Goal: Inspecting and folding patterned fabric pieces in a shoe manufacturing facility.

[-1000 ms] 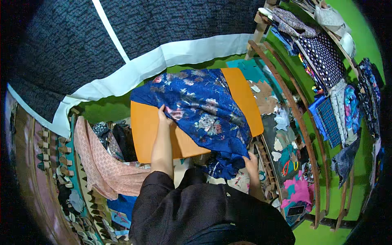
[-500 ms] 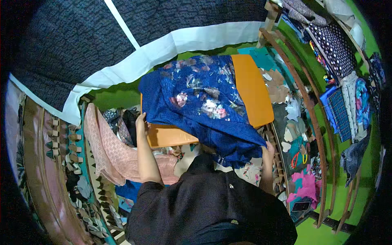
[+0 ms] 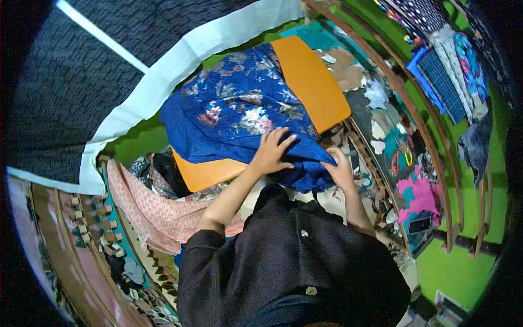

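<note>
A blue cloth with white and pink flowers [image 3: 239,98] lies spread over an orange-yellow tabletop [image 3: 313,87], its near edge hanging toward me. My left hand [image 3: 272,152] rests on the cloth near that edge, fingers spread and stretched out. At the right, my right hand [image 3: 341,170] pinches the cloth's near corner between thumb and fingers. Folds of plain blue fabric bunch up between the two hands.
Pink lacy fabric [image 3: 158,207] drapes at the left of the table. On the right lie orange-handled scissors [image 3: 402,158], magenta scraps [image 3: 419,199] and a dark phone [image 3: 419,224]. Folded clothes [image 3: 449,82] hang beyond wooden rails [image 3: 400,92].
My left hand has let go of the cloth's left edge and moved right onto its near part. My right hand keeps its corner. The view has turned, shifting the scene.
</note>
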Motion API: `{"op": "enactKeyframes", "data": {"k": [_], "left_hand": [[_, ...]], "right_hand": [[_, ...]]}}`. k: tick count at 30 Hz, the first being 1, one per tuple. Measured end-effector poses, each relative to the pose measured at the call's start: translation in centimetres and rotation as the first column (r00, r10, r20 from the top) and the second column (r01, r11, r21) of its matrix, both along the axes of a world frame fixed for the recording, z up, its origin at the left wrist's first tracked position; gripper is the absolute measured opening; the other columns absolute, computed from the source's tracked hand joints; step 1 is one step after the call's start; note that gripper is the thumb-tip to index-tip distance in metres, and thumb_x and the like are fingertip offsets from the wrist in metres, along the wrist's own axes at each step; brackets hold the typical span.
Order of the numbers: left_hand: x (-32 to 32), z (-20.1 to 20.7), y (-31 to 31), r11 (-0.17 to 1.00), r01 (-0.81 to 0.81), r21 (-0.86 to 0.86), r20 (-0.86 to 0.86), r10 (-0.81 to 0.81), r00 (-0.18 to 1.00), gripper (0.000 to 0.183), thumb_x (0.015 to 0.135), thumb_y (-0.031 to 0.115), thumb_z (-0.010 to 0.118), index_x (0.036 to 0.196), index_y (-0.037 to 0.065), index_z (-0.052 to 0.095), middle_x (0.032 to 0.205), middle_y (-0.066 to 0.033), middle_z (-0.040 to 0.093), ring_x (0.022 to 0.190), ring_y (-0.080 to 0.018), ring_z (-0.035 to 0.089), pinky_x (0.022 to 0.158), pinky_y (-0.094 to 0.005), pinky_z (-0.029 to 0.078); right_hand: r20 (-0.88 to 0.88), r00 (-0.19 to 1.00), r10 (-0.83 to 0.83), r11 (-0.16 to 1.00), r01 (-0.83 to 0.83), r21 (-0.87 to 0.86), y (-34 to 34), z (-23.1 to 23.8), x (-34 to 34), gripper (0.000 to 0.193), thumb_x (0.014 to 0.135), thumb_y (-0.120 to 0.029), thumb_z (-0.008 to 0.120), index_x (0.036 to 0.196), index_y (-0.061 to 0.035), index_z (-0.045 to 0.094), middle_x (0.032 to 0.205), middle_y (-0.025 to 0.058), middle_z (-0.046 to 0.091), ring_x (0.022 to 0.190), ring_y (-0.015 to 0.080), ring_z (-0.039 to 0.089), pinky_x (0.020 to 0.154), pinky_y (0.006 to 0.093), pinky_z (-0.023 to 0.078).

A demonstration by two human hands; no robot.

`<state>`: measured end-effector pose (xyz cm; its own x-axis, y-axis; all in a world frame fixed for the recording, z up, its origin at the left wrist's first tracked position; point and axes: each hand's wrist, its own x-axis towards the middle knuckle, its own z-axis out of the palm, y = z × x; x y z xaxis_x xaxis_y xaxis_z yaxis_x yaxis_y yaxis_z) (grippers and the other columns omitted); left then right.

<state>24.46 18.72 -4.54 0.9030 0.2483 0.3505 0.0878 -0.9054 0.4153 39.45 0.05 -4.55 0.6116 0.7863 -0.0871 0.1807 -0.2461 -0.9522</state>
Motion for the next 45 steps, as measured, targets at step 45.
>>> {"op": "enactKeyframes", "data": {"k": [45], "left_hand": [[-4.2,17.1,11.9,0.613,0.393,-0.686,0.7,0.405,0.589,0.021,0.086,0.017,0.048,0.103,0.005,0.046,0.088,-0.009,0.055,0.075,-0.0214,0.057,0.072,-0.0354,0.049]], "right_hand": [[-0.498,0.739,0.453,0.225,-0.635,-0.739,-0.5,-15.3,1.8,0.062,0.052,-0.029,0.076,0.104,0.0003,0.057,0.095,0.0149,0.061,0.086,0.0265,0.058,0.073,0.0328,0.045]]}}
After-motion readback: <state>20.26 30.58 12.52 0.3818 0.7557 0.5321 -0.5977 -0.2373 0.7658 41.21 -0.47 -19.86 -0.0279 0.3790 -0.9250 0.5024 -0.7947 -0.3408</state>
